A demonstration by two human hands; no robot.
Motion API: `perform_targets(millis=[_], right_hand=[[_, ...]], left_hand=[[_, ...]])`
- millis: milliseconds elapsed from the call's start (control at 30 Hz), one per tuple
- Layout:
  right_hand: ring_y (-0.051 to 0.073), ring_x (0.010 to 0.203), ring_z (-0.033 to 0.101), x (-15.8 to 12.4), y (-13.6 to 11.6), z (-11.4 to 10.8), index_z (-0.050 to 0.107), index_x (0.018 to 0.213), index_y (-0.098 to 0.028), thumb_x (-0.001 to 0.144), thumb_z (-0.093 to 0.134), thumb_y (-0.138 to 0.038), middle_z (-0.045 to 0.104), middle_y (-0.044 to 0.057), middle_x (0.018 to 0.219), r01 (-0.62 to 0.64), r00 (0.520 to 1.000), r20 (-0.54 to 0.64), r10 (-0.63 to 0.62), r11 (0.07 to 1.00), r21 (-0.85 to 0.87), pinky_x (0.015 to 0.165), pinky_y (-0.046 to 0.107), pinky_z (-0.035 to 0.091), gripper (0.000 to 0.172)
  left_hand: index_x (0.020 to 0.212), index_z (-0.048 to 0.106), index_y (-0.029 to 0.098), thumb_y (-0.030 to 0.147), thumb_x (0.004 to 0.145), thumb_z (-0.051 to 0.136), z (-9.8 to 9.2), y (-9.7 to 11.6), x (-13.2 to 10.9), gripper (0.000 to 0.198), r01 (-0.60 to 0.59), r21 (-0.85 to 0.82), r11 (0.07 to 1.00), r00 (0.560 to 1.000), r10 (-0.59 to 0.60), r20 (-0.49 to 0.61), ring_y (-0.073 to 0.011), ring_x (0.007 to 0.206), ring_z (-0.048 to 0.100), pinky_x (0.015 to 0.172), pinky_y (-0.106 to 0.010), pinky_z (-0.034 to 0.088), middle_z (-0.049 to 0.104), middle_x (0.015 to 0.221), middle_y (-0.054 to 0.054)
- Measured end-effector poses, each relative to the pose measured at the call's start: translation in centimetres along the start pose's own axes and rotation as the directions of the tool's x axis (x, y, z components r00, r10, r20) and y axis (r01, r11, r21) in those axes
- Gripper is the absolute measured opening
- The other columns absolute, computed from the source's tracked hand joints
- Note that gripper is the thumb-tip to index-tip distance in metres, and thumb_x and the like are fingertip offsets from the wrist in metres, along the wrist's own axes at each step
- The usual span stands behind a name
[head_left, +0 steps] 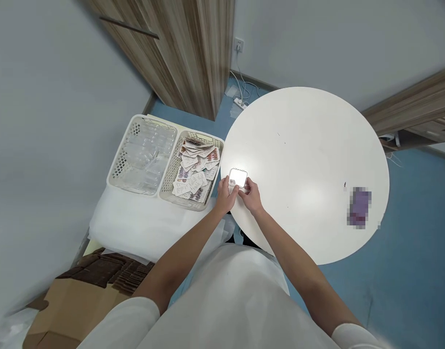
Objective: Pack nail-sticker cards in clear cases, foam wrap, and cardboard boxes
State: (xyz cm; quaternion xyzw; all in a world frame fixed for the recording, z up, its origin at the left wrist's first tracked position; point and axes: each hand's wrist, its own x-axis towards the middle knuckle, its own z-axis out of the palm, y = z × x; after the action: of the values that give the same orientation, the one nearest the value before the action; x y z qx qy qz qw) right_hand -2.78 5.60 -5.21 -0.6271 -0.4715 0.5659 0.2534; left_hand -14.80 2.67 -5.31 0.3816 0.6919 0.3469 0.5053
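Observation:
A small, flat, rounded rectangular clear plastic case (238, 177) is held at the near left edge of the white round table (309, 145). Bright glare covers most of its top, so what is inside cannot be made out. My left hand (225, 196) grips its left and near side, thumb along the near edge. On the opposite side, the fingers of my right hand (252, 196) close on its right and near edge. Just left of my hands, a white basket (167, 185) holds a loose pile of printed cards (195, 169).
Farther left, another white basket (118, 168) holds clear plastic cases (149, 155). White wrapping material (135, 223) lies below both baskets, near a cardboard box (73, 305). A pixelated purple item (359, 207) lies on the table's right. Beyond stand a wooden cabinet (193, 53) and a power strip (240, 103).

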Motion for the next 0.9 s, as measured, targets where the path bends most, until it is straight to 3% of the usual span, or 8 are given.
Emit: perform_targets(millis=[100,300,500,667,767,900], right_hand=[[0.020,0.100,0.044,-0.1,0.5,-0.1,0.035,0.126,-0.028,0.061,0.063,-0.031,0.041,0.005,0.119,0.021,1.000,-0.018,-0.021,1.000,0.009,0.079,0.032,0.043,0.071],[0.021,0.116,0.036,-1.7,0.5,-1.5,0.024,0.131,-0.032,0.059,0.066,-0.030,0.031,0.003,0.133,-0.001,0.994,0.112,-0.006,0.998,0.061,0.094,0.037,0.035,0.084],[0.022,0.125,0.028,-5.0,1.0,-4.3,0.026,0.130,-0.030,0.060,0.066,-0.029,0.026,0.004,0.139,-0.048,0.967,0.252,0.029,0.996,0.069,0.100,0.040,0.028,0.081],[0.021,0.113,0.044,-7.4,3.7,-6.3,0.033,0.126,-0.029,0.064,0.062,-0.031,0.032,0.006,0.135,-0.006,0.950,0.313,0.004,1.000,0.005,0.092,0.039,0.037,0.068],[0.018,0.094,0.055,-8.5,4.9,-6.8,0.038,0.123,-0.025,0.065,0.058,-0.032,0.042,0.008,0.128,0.017,0.941,0.337,0.010,0.997,-0.075,0.085,0.037,0.042,0.061],[0.016,0.079,0.058,-9.4,5.3,-6.4,0.047,0.113,-0.020,0.066,0.056,-0.032,0.056,0.008,0.109,0.082,0.918,0.396,-0.019,0.986,-0.143,0.079,0.034,0.045,0.050]], left_hand=[[0.134,0.020,0.025,0.049,0.079,0.044,0.2,-0.4,-0.3,0.064,-0.013,-0.038,0.999,1.000,0.012,-0.009,-0.0242,0.129,0.018,0.104,-0.038,0.019,0.019,0.138,-0.008],[0.135,0.016,0.025,0.048,0.078,0.048,0.5,-1.1,-2.1,0.069,0.000,-0.104,0.995,0.999,-0.005,-0.045,-0.0243,0.129,0.018,0.103,-0.038,0.022,0.015,0.141,-0.008],[0.127,0.034,0.024,0.048,0.071,0.056,0.2,-1.2,-6.7,0.065,0.036,-0.087,0.996,0.997,-0.042,-0.068,-0.0264,0.125,0.028,0.098,-0.038,0.029,0.029,0.137,-0.009],[0.118,0.046,0.021,0.049,0.069,0.057,-0.3,-3.0,-12.2,0.057,0.126,-0.054,0.991,0.985,-0.132,-0.115,-0.0269,0.116,0.041,0.087,-0.034,0.039,0.045,0.126,-0.011],[0.120,0.044,0.020,0.054,0.068,0.054,-1.5,-4.4,-15.3,0.063,0.226,0.022,0.974,0.974,-0.225,-0.038,-0.0268,0.114,0.044,0.085,-0.031,0.040,0.044,0.128,-0.012],[0.123,0.041,0.018,0.057,0.067,0.051,-4.1,-6.0,-18.2,0.069,0.304,0.200,0.931,0.948,-0.317,0.034,-0.0274,0.110,0.048,0.083,-0.031,0.040,0.046,0.127,-0.013]])
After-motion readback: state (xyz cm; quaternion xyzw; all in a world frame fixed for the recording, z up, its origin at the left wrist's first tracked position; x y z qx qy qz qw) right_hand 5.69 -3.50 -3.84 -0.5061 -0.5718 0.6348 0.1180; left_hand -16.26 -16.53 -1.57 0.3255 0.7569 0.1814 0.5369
